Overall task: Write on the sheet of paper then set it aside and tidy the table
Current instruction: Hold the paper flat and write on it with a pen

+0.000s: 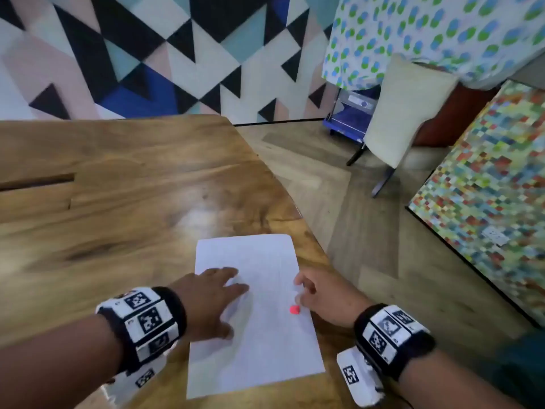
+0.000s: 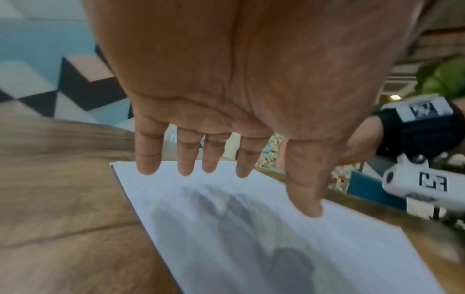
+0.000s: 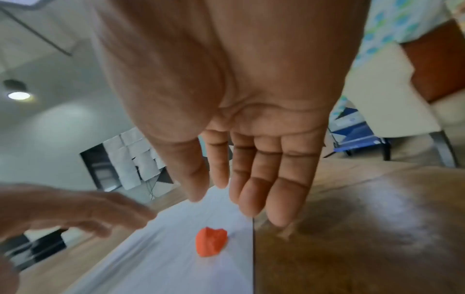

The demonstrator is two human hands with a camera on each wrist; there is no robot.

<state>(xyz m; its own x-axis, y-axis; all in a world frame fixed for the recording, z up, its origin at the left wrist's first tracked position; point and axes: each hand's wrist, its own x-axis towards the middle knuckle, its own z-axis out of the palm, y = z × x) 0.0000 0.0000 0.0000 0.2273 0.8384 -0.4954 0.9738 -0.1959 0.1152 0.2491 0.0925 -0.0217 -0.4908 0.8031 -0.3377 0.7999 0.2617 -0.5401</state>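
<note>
Item: white rectangular sheet of paper [image 1: 259, 314], flat on the brown wooden table [image 1: 118, 187], at its near right corner; long axis runs away from the person.

Left hand [image 1: 209, 296]: fingers spread straight over the sheet's left half, holding nothing; contact cannot be told.

Right hand [image 1: 327, 296]: fingers relaxed, empty, at the sheet's right edge.

Small red-orange lump [image 1: 294, 309]: lies on the sheet just inside that edge, close beside the right hand, which is judged the nearer one for removing it.
</note>
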